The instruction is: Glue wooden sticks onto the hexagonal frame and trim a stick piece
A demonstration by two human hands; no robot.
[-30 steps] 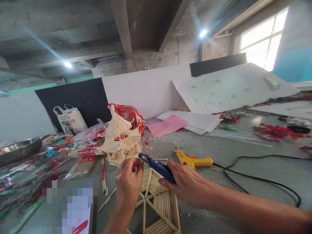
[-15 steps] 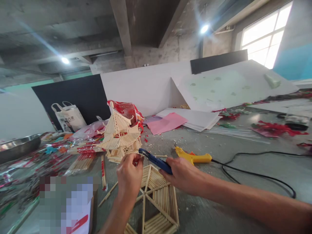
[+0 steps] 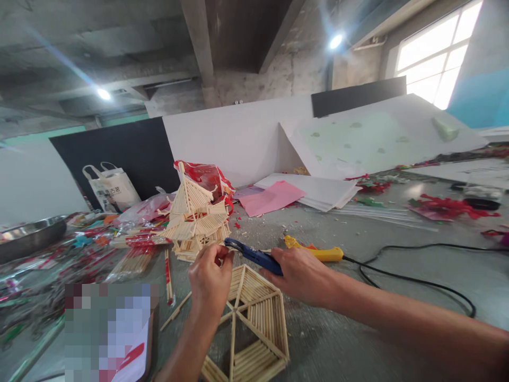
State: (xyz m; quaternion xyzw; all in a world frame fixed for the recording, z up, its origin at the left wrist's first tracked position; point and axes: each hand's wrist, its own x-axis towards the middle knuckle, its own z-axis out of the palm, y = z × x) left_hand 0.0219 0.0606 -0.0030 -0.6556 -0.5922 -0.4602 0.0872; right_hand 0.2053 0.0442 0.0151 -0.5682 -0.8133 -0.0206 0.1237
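Note:
My right hand [image 3: 296,270] is closed around a blue-handled cutting tool [image 3: 254,255], its head pointing left. The tool's tip meets the fingers of my left hand [image 3: 210,270], which are pinched together on something too small to make out. Below both hands lies a flat many-sided frame of wooden sticks [image 3: 258,329], with spokes and several filled sections. Behind my left hand stands a tiered stick pagoda [image 3: 193,212]. A yellow glue gun [image 3: 324,254] rests beyond my right hand, partly hidden by it.
A pixelated phone-like object [image 3: 131,339] lies at lower left. Bundled sticks [image 3: 133,260] and a metal bowl [image 3: 34,236] sit at left. Pink paper [image 3: 272,198] lies over white sheets further back. A black cord [image 3: 421,284] curves across the right side.
My right hand and the tool have shifted slightly, and the tool lies a little flatter. My left hand keeps its pinch. The view has moved slightly.

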